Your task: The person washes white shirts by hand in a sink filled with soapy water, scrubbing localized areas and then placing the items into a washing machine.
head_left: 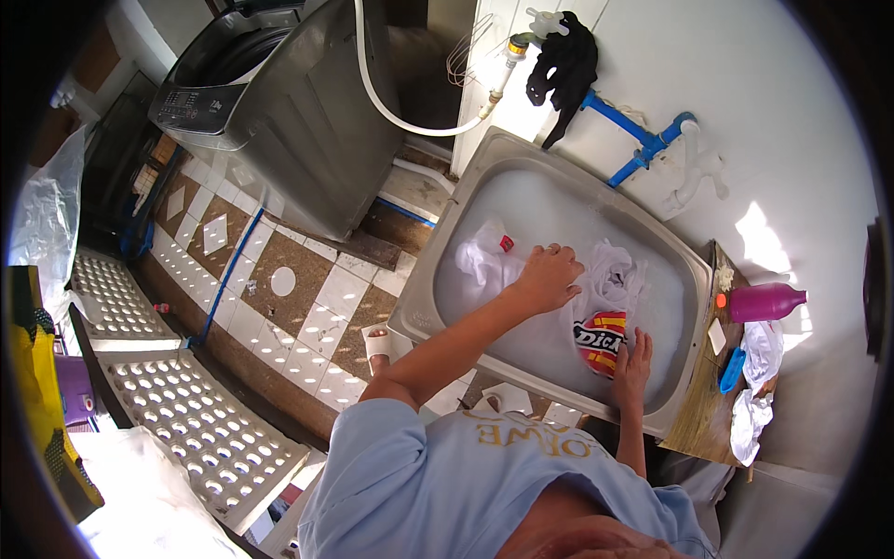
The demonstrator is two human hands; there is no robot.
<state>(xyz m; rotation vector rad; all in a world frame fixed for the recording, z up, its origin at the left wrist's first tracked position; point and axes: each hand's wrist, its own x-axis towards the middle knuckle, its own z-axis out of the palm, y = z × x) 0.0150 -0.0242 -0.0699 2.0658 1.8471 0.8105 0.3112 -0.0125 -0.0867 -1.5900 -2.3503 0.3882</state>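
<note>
A white garment (610, 279) with a red, yellow and black print lies bunched in cloudy, whitish water in a grey-beige sink (433, 279). My left hand (549, 277) reaches over the middle of the sink, its fingers curled at the garment's left edge. Their tips are partly hidden against the cloth. Beside the print, near the sink's front right, my right hand (633, 361) touches the fabric with its fingers stretched out and apart. Another bunch of white cloth with a red tag (506, 244) floats left of my left hand; whether it joins the garment, I cannot tell.
A wooden board (703, 424) right of the sink carries a purple bottle (765, 303), a blue brush-like piece (733, 370) and crumpled white wrappers. Behind the sink are a tap (545, 23), blue pipes (643, 149) and hanging black cloth (566, 70). A grey washing machine (307, 121) stands left.
</note>
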